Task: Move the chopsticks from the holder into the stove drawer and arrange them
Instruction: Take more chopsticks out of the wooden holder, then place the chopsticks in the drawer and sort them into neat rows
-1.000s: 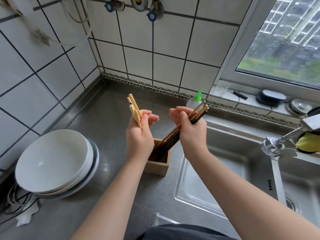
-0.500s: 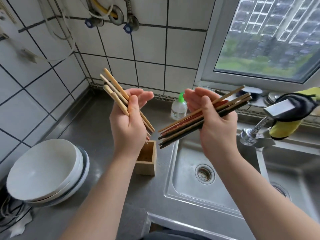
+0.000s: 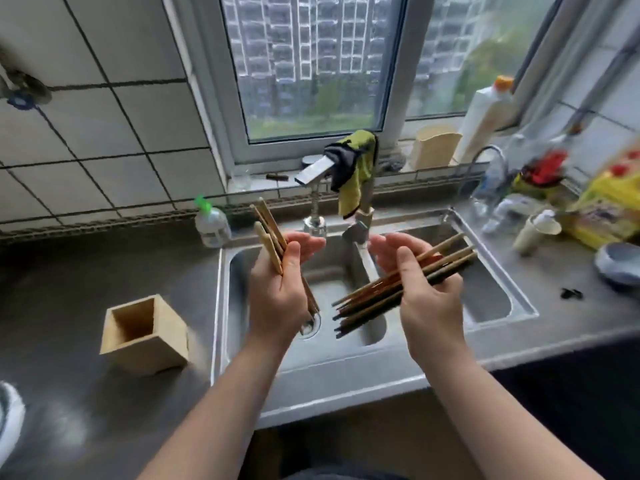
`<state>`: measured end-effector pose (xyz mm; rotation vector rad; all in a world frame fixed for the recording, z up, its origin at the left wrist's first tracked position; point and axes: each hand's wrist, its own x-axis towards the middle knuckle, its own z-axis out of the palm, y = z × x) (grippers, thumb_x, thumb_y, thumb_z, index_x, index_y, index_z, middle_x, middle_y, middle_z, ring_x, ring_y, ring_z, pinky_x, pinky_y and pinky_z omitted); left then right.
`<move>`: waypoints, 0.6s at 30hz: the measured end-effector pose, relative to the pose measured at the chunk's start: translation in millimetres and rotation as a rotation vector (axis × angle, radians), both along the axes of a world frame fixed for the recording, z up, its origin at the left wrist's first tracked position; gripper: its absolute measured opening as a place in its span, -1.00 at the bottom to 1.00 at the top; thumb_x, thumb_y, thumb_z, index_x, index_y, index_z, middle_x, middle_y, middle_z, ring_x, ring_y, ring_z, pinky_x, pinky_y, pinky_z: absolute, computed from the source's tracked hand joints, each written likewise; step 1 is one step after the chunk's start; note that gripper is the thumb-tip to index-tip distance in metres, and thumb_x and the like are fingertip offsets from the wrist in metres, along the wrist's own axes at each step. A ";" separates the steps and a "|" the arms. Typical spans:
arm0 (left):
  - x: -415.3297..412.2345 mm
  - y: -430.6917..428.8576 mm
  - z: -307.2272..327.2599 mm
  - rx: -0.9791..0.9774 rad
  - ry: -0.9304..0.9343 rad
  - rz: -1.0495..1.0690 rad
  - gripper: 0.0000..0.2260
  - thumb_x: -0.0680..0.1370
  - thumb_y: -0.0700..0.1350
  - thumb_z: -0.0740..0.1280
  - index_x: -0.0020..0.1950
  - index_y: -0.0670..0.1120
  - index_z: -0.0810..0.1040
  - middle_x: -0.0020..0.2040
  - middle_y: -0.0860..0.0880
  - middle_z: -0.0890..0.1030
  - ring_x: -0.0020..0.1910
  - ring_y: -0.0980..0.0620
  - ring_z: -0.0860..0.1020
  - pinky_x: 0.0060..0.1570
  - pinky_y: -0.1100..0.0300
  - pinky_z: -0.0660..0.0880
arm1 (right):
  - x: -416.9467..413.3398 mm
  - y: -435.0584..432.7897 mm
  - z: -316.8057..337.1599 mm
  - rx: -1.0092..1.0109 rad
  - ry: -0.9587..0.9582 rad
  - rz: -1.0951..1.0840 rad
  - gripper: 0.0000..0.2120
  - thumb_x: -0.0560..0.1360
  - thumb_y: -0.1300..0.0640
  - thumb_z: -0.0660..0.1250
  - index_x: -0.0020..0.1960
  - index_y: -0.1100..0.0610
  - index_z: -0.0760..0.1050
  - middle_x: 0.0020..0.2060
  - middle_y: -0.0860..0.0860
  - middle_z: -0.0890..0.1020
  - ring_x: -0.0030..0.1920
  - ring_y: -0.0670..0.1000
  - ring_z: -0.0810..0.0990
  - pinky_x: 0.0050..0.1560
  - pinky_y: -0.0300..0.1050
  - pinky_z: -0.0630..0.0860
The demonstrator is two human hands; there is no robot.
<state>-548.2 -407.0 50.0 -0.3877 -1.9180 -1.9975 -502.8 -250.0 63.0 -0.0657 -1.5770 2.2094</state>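
My left hand [image 3: 278, 292] grips a bundle of pale wooden chopsticks [image 3: 268, 225], held nearly upright over the left sink basin. My right hand [image 3: 420, 289] holds a bundle of darker brown and reddish chopsticks [image 3: 367, 299], slanting from lower left to upper right above the middle of the sink. The square wooden holder [image 3: 143, 336] stands empty on the steel counter, to the left of both hands. No stove drawer is in view.
A double steel sink [image 3: 491, 303] lies under my hands, with a tap [image 3: 313, 171] and a green cloth [image 3: 356, 168] behind. A soap bottle [image 3: 211, 221] stands at the back left. Bottles, packets and a bowl [image 3: 618, 266] crowd the right counter.
Both hands lifted their chopstick bundles out of the holder and carried them right, over the sink. The view swung right; the holder now sits empty at my left.
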 end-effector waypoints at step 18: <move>245.3 327.9 -63.3 -0.220 -0.151 -0.685 -0.82 0.67 -0.08 0.16 0.07 -0.05 0.56 -0.02 0.03 0.70 0.04 0.08 0.65 0.11 0.08 0.55 | 341.4 283.6 -75.1 -0.036 -0.161 -0.817 -0.78 0.58 0.16 0.20 -0.03 0.05 0.63 -0.03 0.09 0.72 0.08 0.09 0.67 0.14 -0.16 0.56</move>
